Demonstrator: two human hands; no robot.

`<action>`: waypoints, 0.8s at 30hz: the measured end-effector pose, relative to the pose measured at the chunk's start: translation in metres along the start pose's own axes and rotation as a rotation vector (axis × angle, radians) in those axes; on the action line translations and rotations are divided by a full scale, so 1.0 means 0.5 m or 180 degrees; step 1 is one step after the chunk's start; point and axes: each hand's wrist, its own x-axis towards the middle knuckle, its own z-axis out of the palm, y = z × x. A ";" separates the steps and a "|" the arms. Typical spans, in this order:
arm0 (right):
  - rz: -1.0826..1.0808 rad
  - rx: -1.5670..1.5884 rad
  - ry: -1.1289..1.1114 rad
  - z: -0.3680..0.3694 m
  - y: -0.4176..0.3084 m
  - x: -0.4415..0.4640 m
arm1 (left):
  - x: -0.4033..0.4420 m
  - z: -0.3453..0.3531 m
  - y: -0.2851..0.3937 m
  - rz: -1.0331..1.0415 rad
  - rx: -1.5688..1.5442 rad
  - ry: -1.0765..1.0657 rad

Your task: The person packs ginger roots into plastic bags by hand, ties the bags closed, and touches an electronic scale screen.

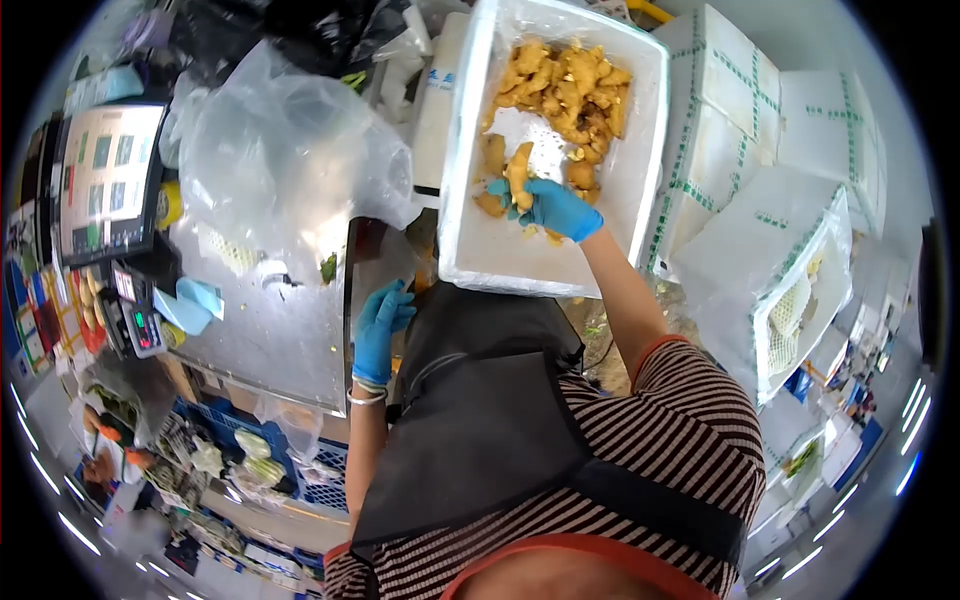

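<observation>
Right hand [562, 210]: extended into the foam box [620, 245], fingers curled round a ginger piece [519, 178]
Left hand [375, 335]: beside the desk [265, 345] edge, fingers loosely bent, empty
Foam box: bare floor nearest the body, ginger heap [572, 88] at far end

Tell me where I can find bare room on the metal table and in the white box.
Metal table: the near part, between the blue paper and the edge beside the left hand. White box: the near floor, mostly, between right hand and near wall. Crowded: the box's far end, with ginger; the table's far part, under a plastic bag.
</observation>
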 end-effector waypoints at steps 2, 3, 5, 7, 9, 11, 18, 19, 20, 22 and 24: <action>-0.0021 -0.0671 -0.0110 0.079 -0.009 -0.009 | -0.001 0.013 0.030 0.0031 -0.0161 -0.0105; -0.0032 -0.1003 -0.0217 0.118 -0.006 0.001 | -0.009 0.018 0.054 0.0059 -0.0238 -0.0116; -0.0181 -0.1933 -0.0222 0.206 -0.004 0.028 | -0.032 0.023 0.108 0.0114 -0.0274 -0.0187; -0.0762 -0.2922 -0.0135 0.296 0.043 0.060 | -0.040 0.009 0.108 0.0292 -0.0627 -0.0214; -0.1178 -0.3577 -0.0154 0.408 0.077 0.068 | -0.058 -0.019 0.113 0.0442 -0.0977 -0.0100; -0.1298 -0.3772 -0.0448 0.513 0.111 0.068 | -0.058 -0.077 0.067 0.0653 -0.1810 -0.0187; -0.0646 -0.4311 -0.1316 0.660 0.273 0.142 | -0.163 -0.273 -0.069 0.1320 -0.3285 -0.0133; -0.0734 -0.4215 -0.1379 0.690 0.307 0.149 | -0.177 -0.291 -0.083 0.1505 -0.3546 -0.0186; -0.0804 -0.4112 -0.1438 0.722 0.346 0.148 | -0.188 -0.305 -0.099 0.1690 -0.3803 -0.0240; -0.0688 -0.3764 -0.1426 0.767 0.423 0.156 | -0.211 -0.334 -0.145 0.1780 -0.4539 -0.0194; -0.0825 -0.3845 -0.1641 0.822 0.489 0.158 | -0.226 -0.365 -0.201 0.1917 -0.5579 -0.0808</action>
